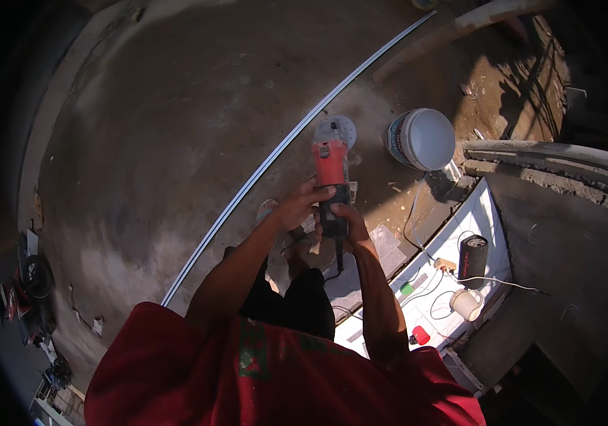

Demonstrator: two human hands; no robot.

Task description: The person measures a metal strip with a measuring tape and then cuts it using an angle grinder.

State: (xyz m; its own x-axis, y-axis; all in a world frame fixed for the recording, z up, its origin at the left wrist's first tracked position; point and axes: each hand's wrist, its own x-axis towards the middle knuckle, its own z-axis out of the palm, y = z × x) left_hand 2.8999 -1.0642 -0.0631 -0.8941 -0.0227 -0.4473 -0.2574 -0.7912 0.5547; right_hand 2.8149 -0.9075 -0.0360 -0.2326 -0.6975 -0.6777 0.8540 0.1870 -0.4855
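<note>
A red and black angle grinder (330, 167) is held out in front of me, its disc end pointing away and its cord hanging from the near end. My left hand (302, 204) grips the left side of its body, with the thumb lying across the top. Around the black rear part of the handle closes my right hand (350, 221), its thumb also on top. Part of the pale round disc (347, 130) shows beside the metal head. Whether the disc turns, I cannot tell.
A long metal strip (297, 129) runs diagonally across the concrete floor. White bucket (430, 138) stands at the right. On a white slab lie a power strip (445, 265), cables, a black cylinder (473, 257), a pale mug (466, 304) and a red object (419, 335).
</note>
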